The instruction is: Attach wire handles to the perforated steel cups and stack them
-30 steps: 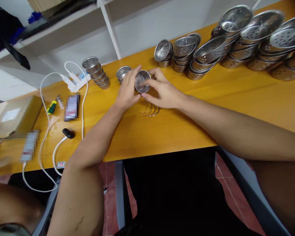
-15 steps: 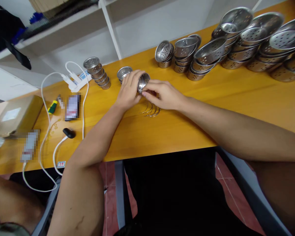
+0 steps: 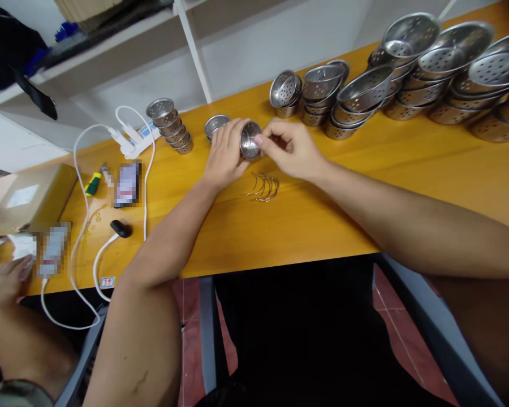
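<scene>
My left hand (image 3: 227, 151) is wrapped round a small perforated metal cup (image 3: 250, 140), its opening tilted towards me. At the cup's right rim, my right hand (image 3: 292, 148) has thumb and forefinger pinched together; what lies between them is too small to make out. Several thin curved wires (image 3: 265, 187) lie on the table just below the hands. Behind my left hand stands another metal cup (image 3: 215, 124), partly hidden by the fingers.
A stack of small cups (image 3: 172, 127) stands left of my hands; larger perforated cups (image 3: 411, 68) are stacked at back right. White cables, a power strip (image 3: 141, 141), a phone (image 3: 127, 183) and a cardboard box (image 3: 31, 198) are at left, with another person's hand (image 3: 4, 282).
My right hand has risen slightly and shifted right along the cup's rim. The cup's opening faces me more. At the left edge, the other person's hand has come onto the table.
</scene>
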`<state>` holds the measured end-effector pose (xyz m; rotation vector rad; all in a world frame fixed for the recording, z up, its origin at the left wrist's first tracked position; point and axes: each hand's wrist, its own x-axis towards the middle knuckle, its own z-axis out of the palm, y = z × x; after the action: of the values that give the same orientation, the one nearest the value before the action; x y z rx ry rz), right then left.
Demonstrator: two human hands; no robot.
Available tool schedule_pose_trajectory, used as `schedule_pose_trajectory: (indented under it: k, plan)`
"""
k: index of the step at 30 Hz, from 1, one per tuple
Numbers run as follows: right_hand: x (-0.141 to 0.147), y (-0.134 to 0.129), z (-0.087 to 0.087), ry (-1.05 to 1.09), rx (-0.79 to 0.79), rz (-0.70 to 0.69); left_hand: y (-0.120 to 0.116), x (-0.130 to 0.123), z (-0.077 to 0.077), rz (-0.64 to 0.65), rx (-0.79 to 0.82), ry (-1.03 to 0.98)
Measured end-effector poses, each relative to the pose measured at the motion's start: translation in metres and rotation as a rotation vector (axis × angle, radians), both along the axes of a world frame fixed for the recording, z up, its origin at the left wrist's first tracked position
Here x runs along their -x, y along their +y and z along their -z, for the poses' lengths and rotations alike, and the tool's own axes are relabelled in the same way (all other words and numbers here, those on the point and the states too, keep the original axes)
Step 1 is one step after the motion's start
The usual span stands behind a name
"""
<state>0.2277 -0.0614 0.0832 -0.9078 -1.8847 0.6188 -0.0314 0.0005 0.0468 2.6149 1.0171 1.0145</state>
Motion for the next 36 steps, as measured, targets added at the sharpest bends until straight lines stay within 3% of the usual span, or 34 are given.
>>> schedule_pose_trajectory:
  k: [3, 6, 9, 13, 18, 23, 32, 36]
  plan:
    - [-0.009, -0.005, -0.012, 0.06, 0.065, -0.033, -0.002, 0.002, -0.003, -0.044, 0.01, -0.044]
    - [-0.011, -0.017, -0.02, 0.176, 0.016, -0.039, 0.0, 0.008, -0.004, -0.136, -0.014, -0.147]
    - [-0.007, -0.028, -0.022, 0.147, -0.049, -0.045, 0.007, 0.016, -0.002, -0.177, -0.038, -0.22]
    - [-0.012, -0.023, -0.013, -0.034, -0.16, -0.126, 0.026, 0.026, 0.007, -0.217, -0.025, -0.335]
    - [-0.027, 0.005, 0.012, -0.323, -0.177, -0.436, 0.058, 0.041, 0.023, -0.289, -0.079, -0.581]
    - [-0.03, 0.013, 0.02, -0.336, -0.121, -0.409, 0.071, 0.057, 0.029, -0.26, 0.092, -0.553]
    - [-0.028, 0.013, 0.017, -0.34, -0.047, -0.395, 0.065, 0.054, 0.032, -0.267, 0.115, -0.443]
    - [-0.028, 0.014, 0.018, -0.356, -0.025, -0.406, 0.06, 0.052, 0.027, -0.244, 0.133, -0.458]
